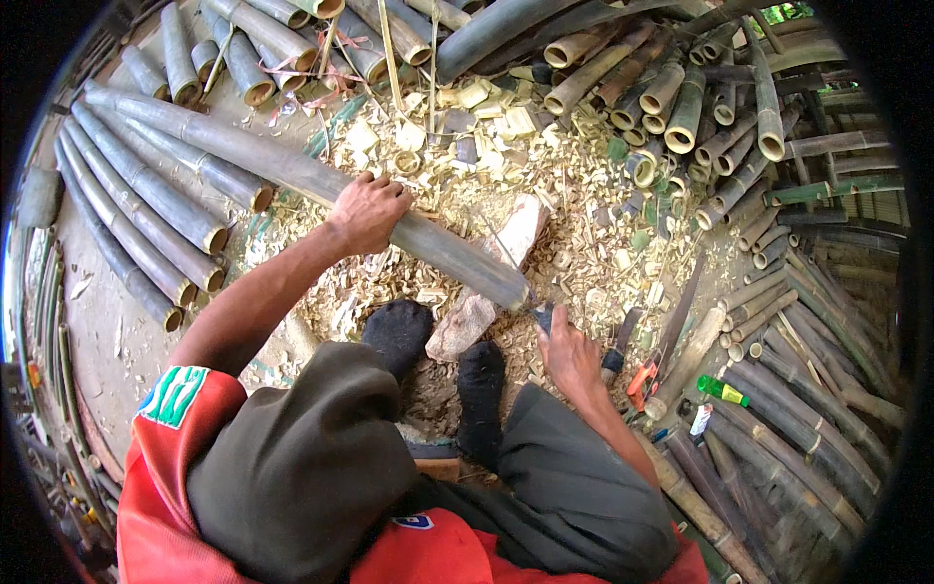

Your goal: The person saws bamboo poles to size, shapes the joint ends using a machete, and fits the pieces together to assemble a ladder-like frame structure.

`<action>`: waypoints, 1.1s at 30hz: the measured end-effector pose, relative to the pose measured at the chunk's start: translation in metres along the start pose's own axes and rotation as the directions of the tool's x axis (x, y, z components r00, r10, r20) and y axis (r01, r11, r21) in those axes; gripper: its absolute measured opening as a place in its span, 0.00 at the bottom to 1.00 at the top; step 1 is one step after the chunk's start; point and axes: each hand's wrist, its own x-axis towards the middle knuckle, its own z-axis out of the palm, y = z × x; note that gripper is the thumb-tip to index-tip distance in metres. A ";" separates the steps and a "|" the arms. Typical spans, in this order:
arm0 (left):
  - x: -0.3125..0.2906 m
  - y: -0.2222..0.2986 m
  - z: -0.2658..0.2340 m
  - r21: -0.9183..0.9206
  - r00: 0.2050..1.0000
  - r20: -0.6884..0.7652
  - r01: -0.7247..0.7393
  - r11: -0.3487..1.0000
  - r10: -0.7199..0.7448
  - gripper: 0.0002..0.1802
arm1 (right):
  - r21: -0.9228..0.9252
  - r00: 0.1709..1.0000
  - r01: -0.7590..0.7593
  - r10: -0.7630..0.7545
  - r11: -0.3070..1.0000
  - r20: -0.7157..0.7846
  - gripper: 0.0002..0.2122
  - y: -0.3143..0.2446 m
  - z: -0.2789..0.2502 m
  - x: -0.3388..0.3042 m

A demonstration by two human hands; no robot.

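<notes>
Knees point(311, 428), then bamboo pole point(282, 167) beneath left hand point(370, 214)

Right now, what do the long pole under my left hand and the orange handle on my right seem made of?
Long pole: apparently bamboo, smooth and grey-brown, with faint ring-like joints. Orange handle: probably plastic, given its bright colour, though painted wood is possible.

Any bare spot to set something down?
Yes: bare ground at left, between the fanned dark poles and red shirt, few scraps. Crowded: wood chips around the held pole; right side, stacked bamboo, orange-handled tool, green bottle.
</notes>
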 end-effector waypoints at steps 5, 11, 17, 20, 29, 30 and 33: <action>-0.013 -0.009 0.025 0.002 0.997 -0.078 0.011 1.000 -0.011 0.23 | 0.124 0.981 0.143 -0.124 0.982 -0.148 0.18 -0.037 -0.054 -0.005; 0.000 -0.005 0.021 -0.031 0.996 -0.089 -0.032 0.999 0.029 0.24 | -0.024 0.977 -0.088 0.091 0.996 0.191 0.17 -0.012 -0.012 0.007; -0.012 -0.004 0.029 0.005 0.974 -0.224 -0.015 1.000 0.016 0.23 | 0.109 0.989 0.118 -0.107 0.987 -0.104 0.17 -0.034 -0.055 0.000; -0.013 -0.005 0.028 0.000 0.956 -0.290 -0.043 0.999 0.041 0.24 | 0.134 0.841 0.378 -0.279 0.916 -0.464 0.14 -0.037 -0.055 -0.015; -0.014 -0.005 0.032 0.033 0.925 -0.379 -0.034 0.999 0.044 0.23 | 0.141 0.992 0.092 -0.078 0.986 -0.102 0.16 -0.032 -0.058 0.001; -0.017 -0.004 0.034 0.031 0.915 -0.401 -0.042 0.999 0.051 0.23 | 0.200 0.957 0.200 -0.148 0.959 -0.248 0.17 -0.037 -0.063 -0.004; -0.015 0.000 0.036 0.022 0.900 -0.429 -0.069 0.997 0.072 0.25 | 0.122 0.928 0.255 -0.208 0.959 -0.308 0.20 -0.016 -0.034 -0.007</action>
